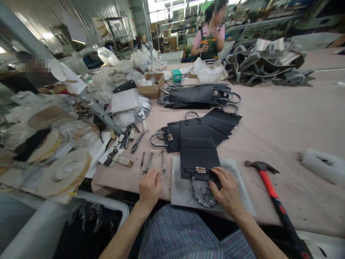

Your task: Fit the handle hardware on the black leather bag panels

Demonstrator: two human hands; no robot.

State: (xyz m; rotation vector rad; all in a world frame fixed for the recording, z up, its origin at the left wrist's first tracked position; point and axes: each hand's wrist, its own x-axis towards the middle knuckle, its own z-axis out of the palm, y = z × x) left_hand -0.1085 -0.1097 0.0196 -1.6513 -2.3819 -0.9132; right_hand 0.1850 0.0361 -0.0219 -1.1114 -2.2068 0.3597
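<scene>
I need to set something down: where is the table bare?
The widest bare patch of table lies between the fanned black bags, the grey pile beyond, the hammer and the white roll. A narrower, mostly bare strip separates board and hammer. The left is crowded: tape rolls, plastic bags, small tools.

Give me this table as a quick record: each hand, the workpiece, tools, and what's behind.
Right hand: fingers at a corner of the black bag panel
Left hand: beside slim metal tools; whether it holds anything is unclear
Workpiece: black bag panel with gold-coloured clasp and looped handle toward the person, partly over a grey board
Right side: claw hammer, red-and-black grip
Behind: stacked black panels, small green box, a co-worker
</scene>
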